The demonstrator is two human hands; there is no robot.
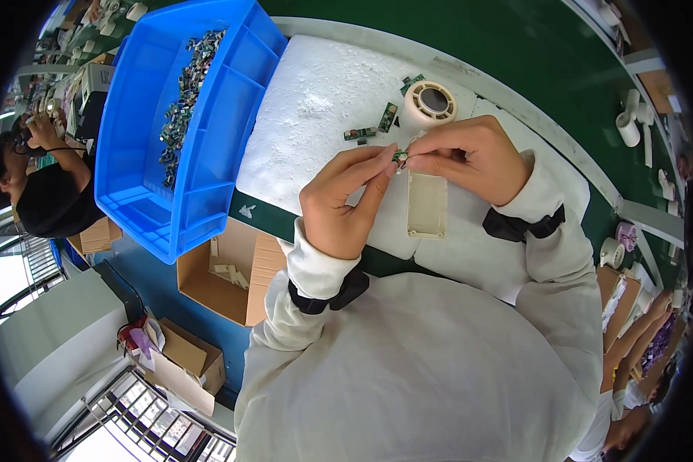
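A small green circuit board [400, 157] is held up between the fingertips of both hands. My left hand [337, 202] pinches its left side between thumb and fingers. From the right, my right hand [476, 158] closes thumb and forefinger at its other edge; the fingertips partly hide the contact. Just below the fingers lies an open cream plastic case [426, 206], rectangular and shallow. Behind the hands stands a white round housing [431, 104] with a dark disc in its top. Loose circuit boards [387, 117] lie beside it on white foam.
To the left, a blue bin [200, 154] holds a heap of circuit boards [183, 108]. White foam sheets [300, 100] cover the green worktop [516, 38]. A cardboard box [262, 269] with pale parts stands below the table's left edge. Another person [58, 181] works at far left.
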